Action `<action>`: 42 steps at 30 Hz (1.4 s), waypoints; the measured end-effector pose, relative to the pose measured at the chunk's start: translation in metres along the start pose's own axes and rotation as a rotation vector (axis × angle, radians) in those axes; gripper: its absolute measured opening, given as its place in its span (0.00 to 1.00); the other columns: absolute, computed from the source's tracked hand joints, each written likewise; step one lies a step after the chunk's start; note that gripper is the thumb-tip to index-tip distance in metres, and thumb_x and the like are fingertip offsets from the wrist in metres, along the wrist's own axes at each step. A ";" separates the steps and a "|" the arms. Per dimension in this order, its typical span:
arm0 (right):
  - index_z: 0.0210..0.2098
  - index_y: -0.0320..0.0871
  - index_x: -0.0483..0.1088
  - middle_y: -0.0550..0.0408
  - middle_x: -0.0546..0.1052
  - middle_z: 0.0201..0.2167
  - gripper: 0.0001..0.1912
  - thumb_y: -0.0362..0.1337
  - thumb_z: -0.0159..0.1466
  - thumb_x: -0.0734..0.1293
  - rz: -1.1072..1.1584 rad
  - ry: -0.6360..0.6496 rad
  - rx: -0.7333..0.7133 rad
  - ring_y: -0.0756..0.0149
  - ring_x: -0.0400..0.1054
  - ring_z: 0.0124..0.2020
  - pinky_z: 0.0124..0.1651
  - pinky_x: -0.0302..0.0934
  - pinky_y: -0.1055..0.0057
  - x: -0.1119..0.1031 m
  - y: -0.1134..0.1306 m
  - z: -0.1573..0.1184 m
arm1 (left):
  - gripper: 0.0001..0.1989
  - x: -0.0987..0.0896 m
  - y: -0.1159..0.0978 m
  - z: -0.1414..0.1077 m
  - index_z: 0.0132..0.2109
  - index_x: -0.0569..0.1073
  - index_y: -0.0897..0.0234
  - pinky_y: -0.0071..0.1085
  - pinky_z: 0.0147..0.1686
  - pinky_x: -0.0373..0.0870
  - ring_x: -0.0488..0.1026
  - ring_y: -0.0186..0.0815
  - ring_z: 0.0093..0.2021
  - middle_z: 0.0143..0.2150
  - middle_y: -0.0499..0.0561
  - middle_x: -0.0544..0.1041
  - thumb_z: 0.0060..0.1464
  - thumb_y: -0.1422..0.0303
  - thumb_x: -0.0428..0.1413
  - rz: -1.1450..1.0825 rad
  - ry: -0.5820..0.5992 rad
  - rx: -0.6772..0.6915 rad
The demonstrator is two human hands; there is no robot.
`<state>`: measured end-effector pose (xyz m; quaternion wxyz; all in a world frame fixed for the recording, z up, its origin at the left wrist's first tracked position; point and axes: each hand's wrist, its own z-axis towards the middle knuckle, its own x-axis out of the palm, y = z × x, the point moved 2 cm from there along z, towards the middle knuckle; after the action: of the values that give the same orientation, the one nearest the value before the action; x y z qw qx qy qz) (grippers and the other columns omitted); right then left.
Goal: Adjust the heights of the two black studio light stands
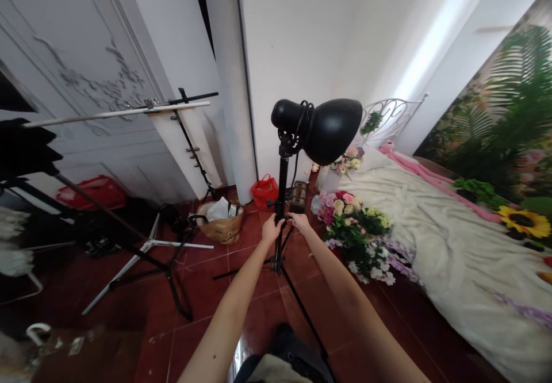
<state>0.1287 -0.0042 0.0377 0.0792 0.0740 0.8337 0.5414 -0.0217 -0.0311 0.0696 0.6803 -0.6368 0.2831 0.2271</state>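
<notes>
A black studio lamp with a bowl-shaped shade sits on top of a black light stand, its cord looped around the lamp's neck. The stand is upright on the floor with its tripod legs spread. My left hand is wrapped around the stand's pole, partway down. At the same height on the pole's right side, the fingers of my right hand are pinched at a clamp knob, which they mostly hide.
Bouquets of artificial flowers lie to the right beside a bed with a cream cover. Behind the stand are a red bag and a small wooden chest. A wicker basket and white stand legs occupy the left.
</notes>
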 end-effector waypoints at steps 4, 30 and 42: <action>0.32 0.38 0.71 0.55 0.75 0.19 0.07 0.37 0.60 0.66 0.002 0.001 0.067 0.75 0.64 0.17 0.22 0.58 0.81 -0.005 0.001 0.002 | 0.23 -0.003 -0.001 0.000 0.54 0.70 0.62 0.31 0.48 0.68 0.75 0.40 0.48 0.47 0.58 0.78 0.55 0.54 0.55 0.051 -0.012 -0.016; 0.35 0.40 0.70 0.54 0.77 0.35 0.09 0.31 0.54 0.71 0.023 0.423 0.009 0.71 0.71 0.37 0.44 0.64 0.71 -0.038 0.002 0.011 | 0.23 -0.002 -0.002 -0.002 0.55 0.70 0.61 0.34 0.50 0.68 0.74 0.41 0.49 0.49 0.58 0.77 0.56 0.53 0.53 0.008 0.006 -0.015; 0.29 0.45 0.74 0.57 0.76 0.30 0.15 0.26 0.48 0.59 -0.366 0.121 -0.502 0.65 0.69 0.35 0.46 0.63 0.70 -0.022 0.010 0.005 | 0.21 -0.004 0.003 0.001 0.54 0.71 0.60 0.34 0.51 0.67 0.73 0.43 0.52 0.52 0.56 0.76 0.58 0.55 0.52 -0.003 0.017 0.020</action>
<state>0.1514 -0.0001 0.0460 0.1416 -0.1315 0.6767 0.7104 -0.0262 -0.0298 0.0704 0.6846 -0.6322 0.2902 0.2177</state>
